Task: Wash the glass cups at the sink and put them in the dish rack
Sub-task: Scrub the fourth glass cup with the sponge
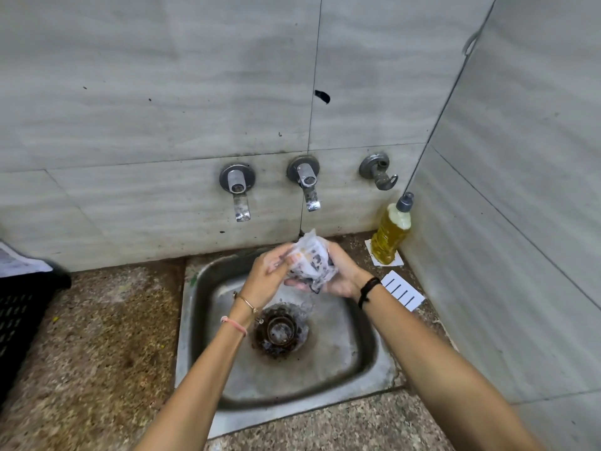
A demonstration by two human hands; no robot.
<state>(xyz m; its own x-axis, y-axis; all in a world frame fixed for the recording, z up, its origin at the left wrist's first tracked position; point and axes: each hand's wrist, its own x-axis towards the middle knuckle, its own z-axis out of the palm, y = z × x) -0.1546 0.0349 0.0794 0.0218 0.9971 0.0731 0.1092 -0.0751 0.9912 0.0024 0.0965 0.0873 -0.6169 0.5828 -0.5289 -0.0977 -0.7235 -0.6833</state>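
Fingers (300,283) of the right hand (341,275) curl under and round the glass cup (312,260), grasping it from the right and from below. The left hand (268,271) lays fairly straight fingers flat against the cup's left side, pressing rather than gripping, as if rubbing the wall of the glass. So the cup sits between the two hands, touching both, tilted with its mouth toward the wall. It is lifted clear of the basin, over the far edge of the sink (195,320) and just below the right tap (307,185), toward the back of the speckled surface (107,336).

By my reading the task is in its washing step: the printed cup looks wet and blurred, and water spatters around the drain (279,333), though the stream itself is hard to make out. A bottle of yellow liquid soap (390,236) stands in the back right corner of the surface. The black dish rack (19,317) waits at the left edge, well apart from the hands. Little of its inside shows, so I cannot tell whether any cup is in it yet. No other cups are in sight; rinsing and carrying this one leftward remain
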